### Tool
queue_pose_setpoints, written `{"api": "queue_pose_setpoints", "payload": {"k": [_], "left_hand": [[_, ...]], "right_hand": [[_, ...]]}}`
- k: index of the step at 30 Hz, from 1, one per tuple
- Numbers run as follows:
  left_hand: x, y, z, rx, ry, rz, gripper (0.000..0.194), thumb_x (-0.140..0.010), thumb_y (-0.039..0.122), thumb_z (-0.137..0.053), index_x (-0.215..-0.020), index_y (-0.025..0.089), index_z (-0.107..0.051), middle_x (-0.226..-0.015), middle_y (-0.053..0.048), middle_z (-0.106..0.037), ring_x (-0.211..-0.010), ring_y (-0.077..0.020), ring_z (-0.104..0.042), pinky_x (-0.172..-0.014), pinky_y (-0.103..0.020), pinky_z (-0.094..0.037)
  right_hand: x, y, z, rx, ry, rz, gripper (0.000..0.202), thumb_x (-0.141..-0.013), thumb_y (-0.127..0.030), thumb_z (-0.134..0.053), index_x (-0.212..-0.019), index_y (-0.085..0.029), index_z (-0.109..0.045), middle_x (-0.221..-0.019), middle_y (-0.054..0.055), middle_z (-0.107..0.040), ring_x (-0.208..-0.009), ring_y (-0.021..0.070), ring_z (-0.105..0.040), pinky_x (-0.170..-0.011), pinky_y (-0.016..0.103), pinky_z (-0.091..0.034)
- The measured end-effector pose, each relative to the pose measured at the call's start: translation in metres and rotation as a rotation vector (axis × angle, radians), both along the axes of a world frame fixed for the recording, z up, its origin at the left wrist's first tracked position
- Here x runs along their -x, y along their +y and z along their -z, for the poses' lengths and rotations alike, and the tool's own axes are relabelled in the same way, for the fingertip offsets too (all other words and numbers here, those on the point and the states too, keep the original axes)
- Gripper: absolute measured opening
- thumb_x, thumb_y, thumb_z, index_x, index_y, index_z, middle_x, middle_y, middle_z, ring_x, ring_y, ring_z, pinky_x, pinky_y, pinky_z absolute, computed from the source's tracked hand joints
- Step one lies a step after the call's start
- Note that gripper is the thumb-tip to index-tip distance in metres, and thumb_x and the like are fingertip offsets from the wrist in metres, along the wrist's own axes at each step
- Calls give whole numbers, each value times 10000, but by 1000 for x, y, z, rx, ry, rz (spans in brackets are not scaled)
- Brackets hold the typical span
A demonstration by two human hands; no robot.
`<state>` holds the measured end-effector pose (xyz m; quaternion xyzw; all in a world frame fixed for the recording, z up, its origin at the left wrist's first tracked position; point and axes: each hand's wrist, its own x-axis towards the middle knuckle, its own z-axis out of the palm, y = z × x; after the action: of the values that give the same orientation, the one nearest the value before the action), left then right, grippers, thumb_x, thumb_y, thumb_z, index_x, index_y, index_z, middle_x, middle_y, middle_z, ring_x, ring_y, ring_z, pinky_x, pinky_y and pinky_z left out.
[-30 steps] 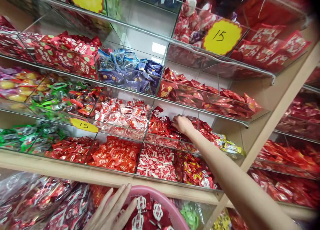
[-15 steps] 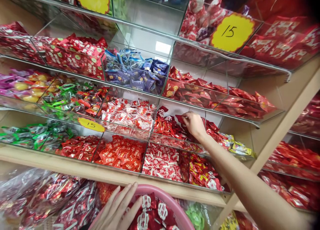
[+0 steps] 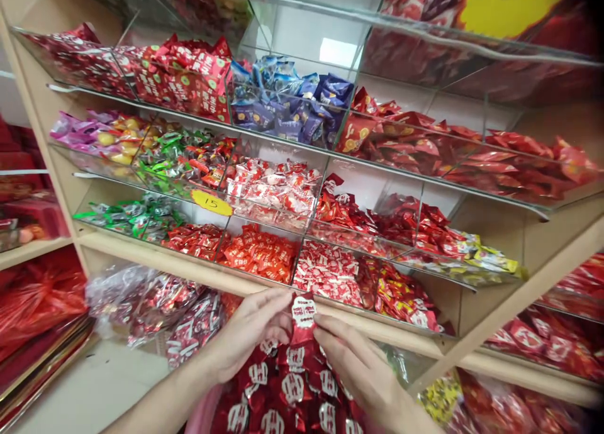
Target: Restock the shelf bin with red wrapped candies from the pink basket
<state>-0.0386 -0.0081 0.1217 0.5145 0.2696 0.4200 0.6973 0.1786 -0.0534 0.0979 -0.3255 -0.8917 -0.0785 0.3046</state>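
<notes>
Between my two hands, just above the basket, is a dark red candy packet [image 3: 302, 311] with a white label. My left hand [image 3: 255, 330] grips its left edge with thumb and fingers. From the other side, my right hand [image 3: 358, 365] has its fingertips closed on the packet's right edge. Under them, the pink basket [image 3: 201, 409] is filled with several more dark red packets [image 3: 283, 390] bearing the same white print. My forearms and hands cover much of the basket's rim.
Clear shelf bins hold wrapped sweets: blue packets [image 3: 292, 104], white-and-red sweets [image 3: 274, 185], orange-red packets [image 3: 259, 251] and dark red packets [image 3: 410, 220]. A yellow price tag [image 3: 211, 202] reads 15. Below the wooden shelf edge [image 3: 165, 258] lie clear bags of sweets [image 3: 160, 302].
My right hand has come down from the shelf bin to the basket. My left hand has lifted off the basket's edge, and both now hold a packet. The view has shifted, showing more on the left.
</notes>
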Motion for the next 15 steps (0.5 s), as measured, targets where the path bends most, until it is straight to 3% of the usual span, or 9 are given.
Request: {"api": "queue_pose_setpoints", "payload": {"k": [4, 8, 12, 15], "left_hand": [[6, -5, 2, 1, 101, 9, 288, -783, 399, -620, -932, 154, -640, -860, -36, -633, -703, -107, -558, -591, -203, -425], [7, -4, 13, -81, 182, -84, 275, -804, 397, -581, -935, 162, -639, -885, -35, -648, -758, -131, -569, -644, -227, -429], [5, -4, 25, -235, 236, -102, 262, -827, 373, -547, -993, 192, -639, -914, -28, -654, -852, -165, -566, -790, -292, -424], [1, -7, 33, -321, 230, -66, 279, -833, 350, -535, -1066, 209, -601, -904, -18, -630, -884, -167, -546, -821, -304, -407]], "right_hand": [[6, -3, 12, 94, 27, -43, 653, -841, -69, -483, -1394, -343, -270, -1354, 40, -475, -1205, 214, -477, -973, 349, -445], [25, -5, 15, 287, 412, 72, 448, -826, -169, -544, -1240, -333, -505, -1264, 46, -543, -1136, 223, -522, -959, 367, -433], [45, 4, 7, 682, 898, 249, 234, -848, -363, -520, -1032, -249, -609, -1025, 55, -628, -910, 196, -586, -823, 331, -478], [51, 13, 2, 1084, 970, 130, 277, -812, -451, -547, -886, -202, -646, -821, 25, -610, -726, 150, -554, -657, 274, -488]]}}
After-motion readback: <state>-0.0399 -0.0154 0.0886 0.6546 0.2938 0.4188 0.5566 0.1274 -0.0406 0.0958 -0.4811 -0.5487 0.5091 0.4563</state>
